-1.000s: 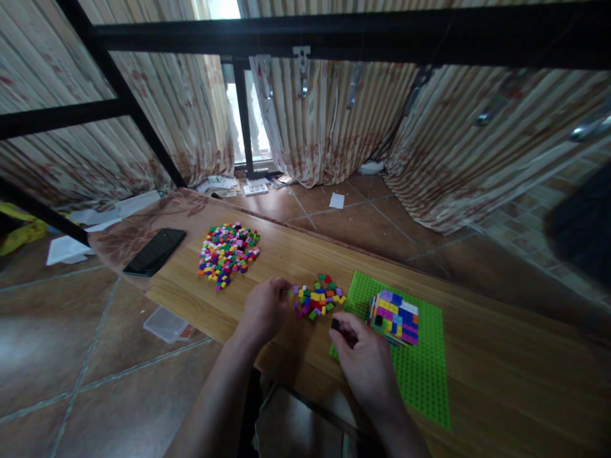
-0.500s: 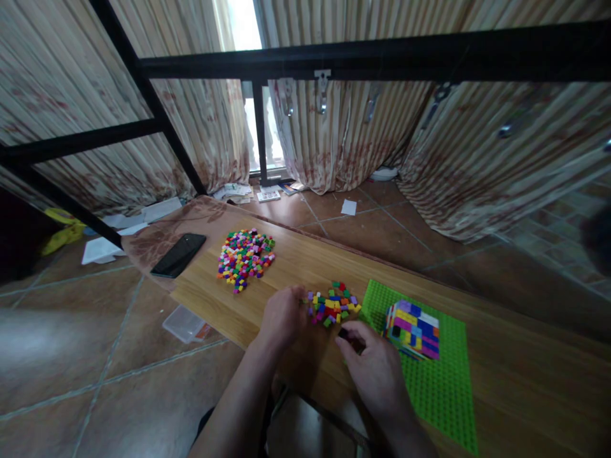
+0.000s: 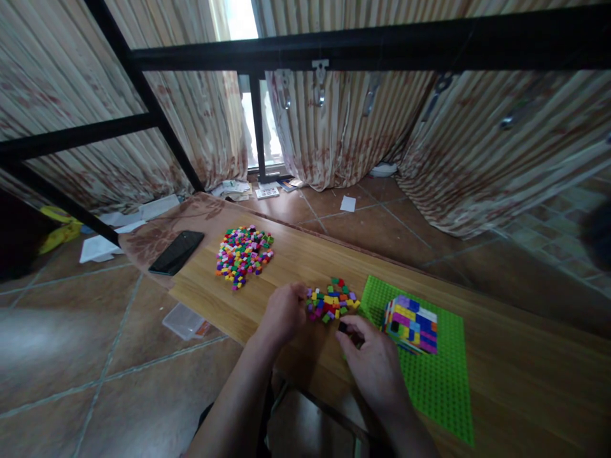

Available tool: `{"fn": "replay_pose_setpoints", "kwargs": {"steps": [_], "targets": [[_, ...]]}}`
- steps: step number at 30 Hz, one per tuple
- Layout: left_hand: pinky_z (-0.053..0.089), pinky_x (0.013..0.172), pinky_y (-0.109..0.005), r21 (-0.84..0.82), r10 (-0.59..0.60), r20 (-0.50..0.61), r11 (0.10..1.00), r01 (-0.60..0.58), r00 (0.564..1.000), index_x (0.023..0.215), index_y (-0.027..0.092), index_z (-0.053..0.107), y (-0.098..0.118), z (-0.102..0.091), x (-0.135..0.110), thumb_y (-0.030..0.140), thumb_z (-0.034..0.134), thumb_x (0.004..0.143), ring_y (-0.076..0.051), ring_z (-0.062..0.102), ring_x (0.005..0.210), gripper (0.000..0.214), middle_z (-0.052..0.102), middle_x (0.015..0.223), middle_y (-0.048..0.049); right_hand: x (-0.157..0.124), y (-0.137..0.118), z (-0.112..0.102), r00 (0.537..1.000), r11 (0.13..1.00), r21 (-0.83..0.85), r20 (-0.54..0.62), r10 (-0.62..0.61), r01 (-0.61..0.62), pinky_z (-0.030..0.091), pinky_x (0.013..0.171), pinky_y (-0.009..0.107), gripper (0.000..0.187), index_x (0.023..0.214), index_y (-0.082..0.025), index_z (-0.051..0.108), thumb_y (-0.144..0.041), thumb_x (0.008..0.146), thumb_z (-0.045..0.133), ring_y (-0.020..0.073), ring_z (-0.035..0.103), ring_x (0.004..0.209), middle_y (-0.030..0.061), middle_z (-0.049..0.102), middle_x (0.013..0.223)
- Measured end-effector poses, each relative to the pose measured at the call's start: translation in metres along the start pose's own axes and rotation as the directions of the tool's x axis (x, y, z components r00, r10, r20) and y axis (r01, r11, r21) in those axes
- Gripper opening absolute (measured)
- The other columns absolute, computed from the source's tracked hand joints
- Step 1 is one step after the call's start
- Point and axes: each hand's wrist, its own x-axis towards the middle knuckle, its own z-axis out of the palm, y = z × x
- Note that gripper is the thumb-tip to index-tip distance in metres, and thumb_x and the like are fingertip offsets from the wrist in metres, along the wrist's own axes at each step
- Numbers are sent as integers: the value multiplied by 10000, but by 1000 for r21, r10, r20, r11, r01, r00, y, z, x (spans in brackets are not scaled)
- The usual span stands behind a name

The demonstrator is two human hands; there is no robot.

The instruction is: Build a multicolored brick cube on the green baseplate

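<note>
Between thumb and fingers, my right hand (image 3: 370, 353) pinches a small black toy brick (image 3: 342, 327) just in front of a small spread of coloured bricks (image 3: 331, 304). My left hand (image 3: 285, 312) is closed at the left edge of that spread; its fingertips are mostly hidden, so what they hold cannot be made out. To the right lies a green studded baseplate (image 3: 442, 394). On it stands a block built of multicoloured bricks (image 3: 413, 324), its top a patchwork of purple, yellow, blue, white and magenta.
A larger heap of mixed bricks (image 3: 244, 254) lies farther left on the wooden table (image 3: 195, 286). Beyond it is a black phone (image 3: 176, 252). A dark metal frame (image 3: 334, 51) crosses in front of striped curtains. A clear plastic box (image 3: 184, 320) sits on the tiled floor.
The view has shifted slightly, so everything appears a little higher. Both hands keep nearly the same places, and the black brick stays in my right hand.
</note>
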Motion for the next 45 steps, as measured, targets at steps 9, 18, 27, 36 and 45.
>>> {"fn": "replay_pose_setpoints", "kwargs": {"steps": [9, 18, 27, 36, 45], "targets": [[478, 840, -312, 71, -232, -281, 963, 262, 931, 1090, 193, 725, -36, -42, 19, 194, 493, 869, -232, 667, 977, 320, 739, 1052, -94, -1, 3, -1, 1000, 1000, 7, 2, 6, -6, 491, 692, 342, 242, 902, -221, 699, -352, 802, 521, 212, 662, 735, 45, 719, 828], [487, 836, -307, 143, -261, -431, 925, 351, 864, 1041, 240, 737, -67, -44, 48, 323, 505, 869, -228, 647, 1007, 301, 717, 1059, -81, -1, 2, -2, 999, 999, 33, 22, 35, -36, 498, 690, 348, 254, 875, -225, 697, -386, 784, 523, 223, 680, 743, 53, 731, 829], [492, 839, -368, 188, -303, -439, 889, 417, 846, 1033, 196, 720, -57, -39, 49, 273, 477, 869, -287, 626, 1044, 304, 655, 1133, -156, -1, 7, 0, 1000, 1000, 11, 14, -1, 1, 505, 702, 346, 234, 895, -223, 698, -357, 804, 528, 222, 683, 754, 54, 731, 837], [452, 906, -391, 222, -263, -467, 889, 400, 844, 1025, 152, 688, -49, -27, 50, 168, 459, 848, -296, 588, 1066, 289, 625, 1102, -168, -1, 5, 2, 1000, 1000, 8, 10, -13, 13, 499, 684, 341, 229, 872, -222, 696, -356, 796, 526, 219, 676, 730, 49, 724, 806], [432, 918, -332, 238, -73, -466, 950, 204, 882, 1054, 172, 650, -20, -19, 30, 227, 492, 876, -251, 590, 1057, 243, 650, 1086, -108, -1, 3, 0, 1000, 1000, 11, 13, -15, 15, 503, 689, 342, 242, 893, -219, 695, -362, 812, 517, 218, 675, 738, 51, 723, 820]]}}
